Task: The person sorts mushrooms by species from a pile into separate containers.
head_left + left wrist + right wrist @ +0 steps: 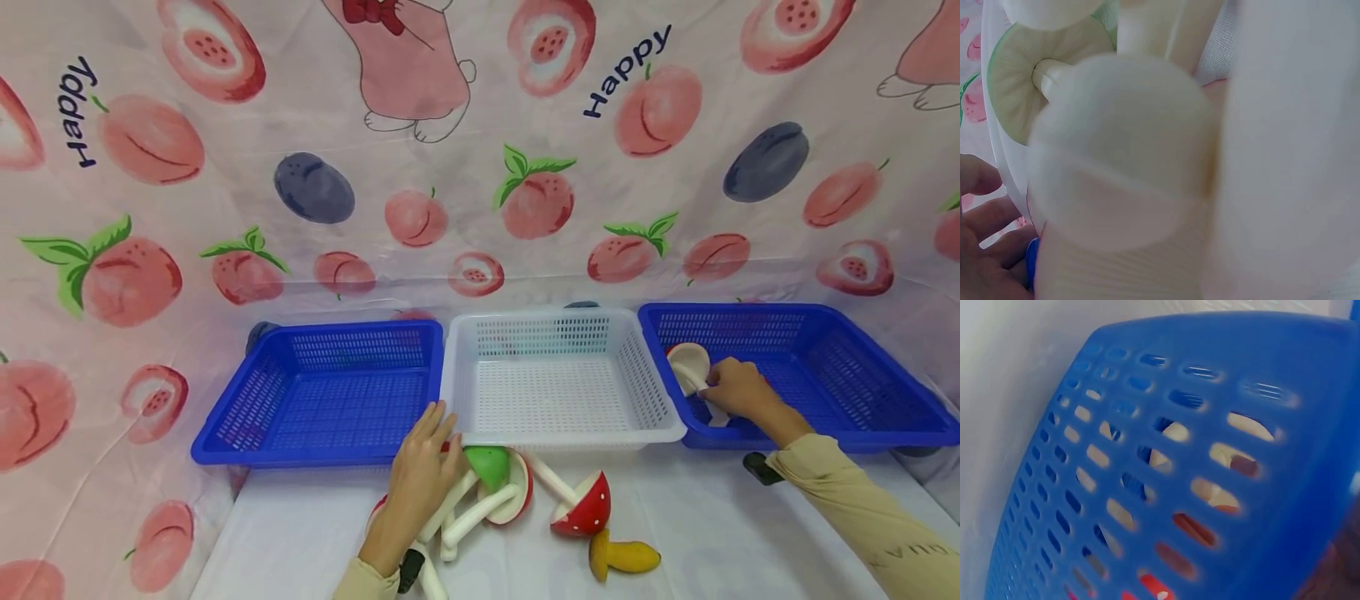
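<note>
My right hand (742, 390) reaches over the front rim of the right blue basket (862, 437) and pinches the pale stem of a toy mushroom (688, 363), whose underside faces up. In the right wrist view the slotted basket wall (1210, 337) mostly covers the hand's work. My left hand (423, 467) lies over a pile of toy mushrooms on the table, its fingers fairly straight near the white basket's corner. A green-capped mushroom (489, 467) and a red-rimmed one (517, 492) lie beside it. Close to the left wrist camera, a rounded stem end (1122, 150) blocks much.
The white basket (570, 437) stands between the right basket and a left blue basket (300, 456). A red spotted mushroom (585, 508) and a yellow-brown mushroom (630, 557) lie on the white table. Behind the baskets hangs a fruit-patterned cloth (442, 167).
</note>
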Demonstrator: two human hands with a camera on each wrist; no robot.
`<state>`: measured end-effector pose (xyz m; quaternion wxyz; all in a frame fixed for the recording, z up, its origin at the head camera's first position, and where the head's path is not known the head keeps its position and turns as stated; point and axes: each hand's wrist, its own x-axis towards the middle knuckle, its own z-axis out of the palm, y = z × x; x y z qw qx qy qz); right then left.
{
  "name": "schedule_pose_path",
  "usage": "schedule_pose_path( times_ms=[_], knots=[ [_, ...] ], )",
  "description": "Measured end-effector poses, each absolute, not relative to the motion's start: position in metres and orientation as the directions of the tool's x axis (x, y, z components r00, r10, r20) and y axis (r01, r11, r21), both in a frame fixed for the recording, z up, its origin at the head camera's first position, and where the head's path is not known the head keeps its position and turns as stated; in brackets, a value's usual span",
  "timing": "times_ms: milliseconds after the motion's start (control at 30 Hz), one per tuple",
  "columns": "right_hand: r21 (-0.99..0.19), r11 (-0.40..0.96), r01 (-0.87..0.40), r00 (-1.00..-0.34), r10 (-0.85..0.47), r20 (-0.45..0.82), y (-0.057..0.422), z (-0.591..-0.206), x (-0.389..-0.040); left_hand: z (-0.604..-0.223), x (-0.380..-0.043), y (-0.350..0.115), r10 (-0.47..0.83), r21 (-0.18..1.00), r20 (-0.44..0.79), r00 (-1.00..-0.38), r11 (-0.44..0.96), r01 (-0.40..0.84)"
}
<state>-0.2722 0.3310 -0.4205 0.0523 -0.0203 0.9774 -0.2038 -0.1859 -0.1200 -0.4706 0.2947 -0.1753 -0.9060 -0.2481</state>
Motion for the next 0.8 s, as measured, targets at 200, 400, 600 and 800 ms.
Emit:
schedule_pose_path(
  times_ms=[200, 400, 600, 800],
  knots=[
    [-0.360, 0.933, -0.023, -0.998, -0.044, -0.050, 0.332, -0.409, -0.264, -0.473, -0.186, -0.121, 0.165, 0.341, 0.630, -0.759, 0.819, 0.461],
    [-0.340, 0.940, -0.037, -0.999, -0.039, 0.002, 0.333, -0.400, -0.259, -0.472, -0.186, -0.121, 0.160, 0.350, 0.632, -0.758, 0.814, 0.463],
    [-0.374, 0.924, -0.076, -0.997, -0.062, 0.051, 0.334, -0.390, -0.252, -0.472, -0.187, -0.120, 0.165, 0.347, 0.635, -0.755, 0.812, 0.470],
    [-0.414, 0.902, -0.120, -0.992, -0.095, 0.081, 0.332, -0.383, -0.244, -0.472, -0.187, -0.119, 0.163, 0.348, 0.635, -0.756, 0.812, 0.468]
  ],
)
